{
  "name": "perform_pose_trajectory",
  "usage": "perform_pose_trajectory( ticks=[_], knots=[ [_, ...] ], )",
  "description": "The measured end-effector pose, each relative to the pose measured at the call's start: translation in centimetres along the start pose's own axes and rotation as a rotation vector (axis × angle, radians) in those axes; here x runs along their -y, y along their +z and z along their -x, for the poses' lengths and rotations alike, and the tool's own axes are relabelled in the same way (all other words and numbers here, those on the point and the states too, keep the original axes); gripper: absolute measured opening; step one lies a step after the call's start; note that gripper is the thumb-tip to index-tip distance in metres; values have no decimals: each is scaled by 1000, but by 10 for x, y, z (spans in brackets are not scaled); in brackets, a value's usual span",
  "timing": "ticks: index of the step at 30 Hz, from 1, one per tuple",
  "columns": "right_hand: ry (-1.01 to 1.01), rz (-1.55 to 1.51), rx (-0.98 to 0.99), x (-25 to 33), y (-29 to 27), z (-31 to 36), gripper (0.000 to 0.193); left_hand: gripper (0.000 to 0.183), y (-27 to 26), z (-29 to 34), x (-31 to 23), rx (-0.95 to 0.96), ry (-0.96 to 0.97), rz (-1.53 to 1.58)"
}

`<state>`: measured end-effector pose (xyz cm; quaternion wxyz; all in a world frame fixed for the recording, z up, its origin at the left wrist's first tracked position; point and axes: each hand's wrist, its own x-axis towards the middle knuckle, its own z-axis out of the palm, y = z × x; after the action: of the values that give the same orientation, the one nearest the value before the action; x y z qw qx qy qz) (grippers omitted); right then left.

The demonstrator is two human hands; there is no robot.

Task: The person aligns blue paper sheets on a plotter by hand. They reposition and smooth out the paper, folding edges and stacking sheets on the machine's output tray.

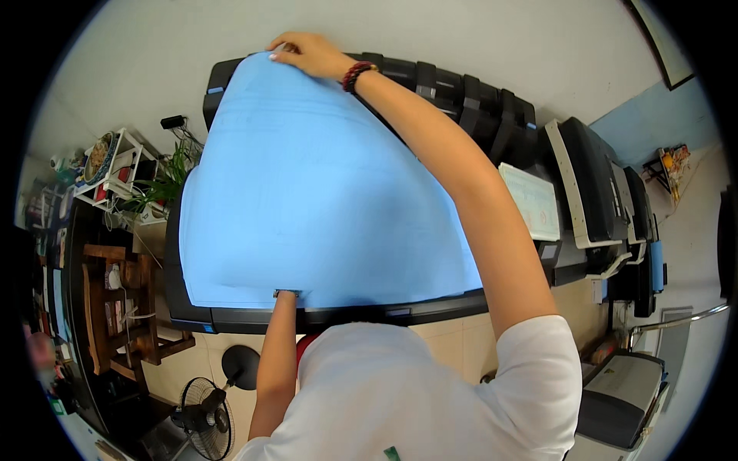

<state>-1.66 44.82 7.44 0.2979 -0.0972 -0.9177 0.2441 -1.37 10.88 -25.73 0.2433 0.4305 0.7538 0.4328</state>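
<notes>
A large stack of light blue sheets (307, 184), like big paper, covers the top of a wide black machine (188, 316) that looks like a large-format printer. My right arm reaches far across it. At the sheets' far left corner, my right hand (309, 55) has its thumb and fingers closed on the edge. A dark red beaded bracelet (357, 75) circles that wrist. My left hand is hidden under the near edge of the blue sheets; only the forearm (278, 338) and a watch or band (286, 293) at the wrist show.
A pale printed sheet (532, 201) lies to the right, beside another black machine (588, 184). A standing fan (206, 415) and wooden stool (115, 307) are at lower left. Plants (165, 180) and a white shelf (123, 173) stand left. A grey printer (621, 396) sits lower right.
</notes>
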Motion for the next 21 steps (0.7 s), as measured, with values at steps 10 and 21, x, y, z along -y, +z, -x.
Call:
perform_pose_trajectory(
  ticks=[10,21],
  knots=[
    [82,132,-219,26,-43,169,53,24,-4,1,6,4,15,-40],
    [1019,-170,-752,56,-5,477,41,28,-8,-5,5,10,53,-69]
  ],
)
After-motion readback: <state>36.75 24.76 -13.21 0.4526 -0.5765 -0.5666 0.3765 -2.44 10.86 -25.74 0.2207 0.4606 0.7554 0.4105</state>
